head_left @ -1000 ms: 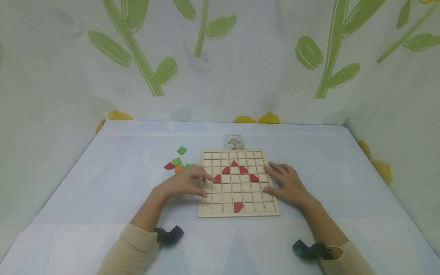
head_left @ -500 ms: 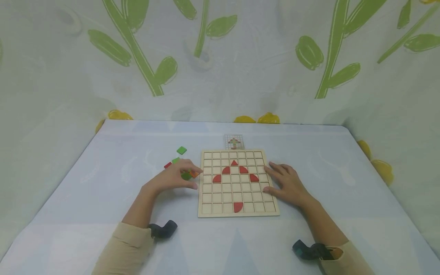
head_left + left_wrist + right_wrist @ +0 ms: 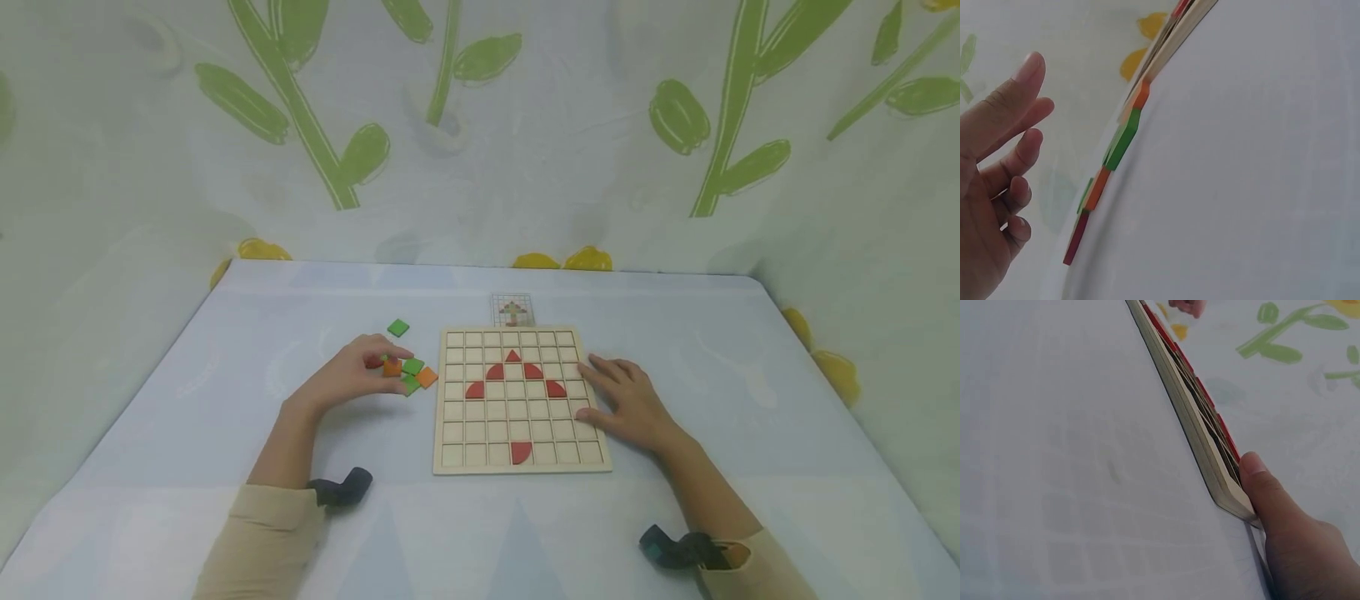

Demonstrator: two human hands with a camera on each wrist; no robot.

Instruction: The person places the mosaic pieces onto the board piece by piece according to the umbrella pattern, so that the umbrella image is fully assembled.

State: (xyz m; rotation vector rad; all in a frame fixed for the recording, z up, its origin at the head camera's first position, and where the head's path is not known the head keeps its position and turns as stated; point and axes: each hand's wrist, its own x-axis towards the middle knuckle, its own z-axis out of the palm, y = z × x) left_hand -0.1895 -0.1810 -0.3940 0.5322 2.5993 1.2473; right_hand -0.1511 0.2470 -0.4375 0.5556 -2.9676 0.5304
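My left hand [image 3: 347,377] hovers over loose flat pieces left of the board, thumb and fingers apart with nothing between them. Under and beside it lie a red piece [image 3: 373,362], orange squares [image 3: 427,377] and green squares [image 3: 413,366]. The left wrist view shows this hand [image 3: 1000,162] above the table, the fingers loosely bent. A wooden grid board [image 3: 484,431] holds several red pieces: a triangle [image 3: 512,356] near the top, quarter rounds [image 3: 495,372] below it and a quarter round [image 3: 521,452] in the bottom row. My right hand [image 3: 626,403] rests spread on the board's right edge.
Behind the board lies a small pattern card [image 3: 513,309] showing a coloured figure on a grid. A single green square [image 3: 398,327] lies farther back than the other loose pieces. The white table [image 3: 675,308] meets a leaf-patterned backdrop [image 3: 555,167].
My left hand has drawn back leftward from the red quarter round at the board's left side to the loose pieces, uncovering green and orange squares. The right hand stays in place.
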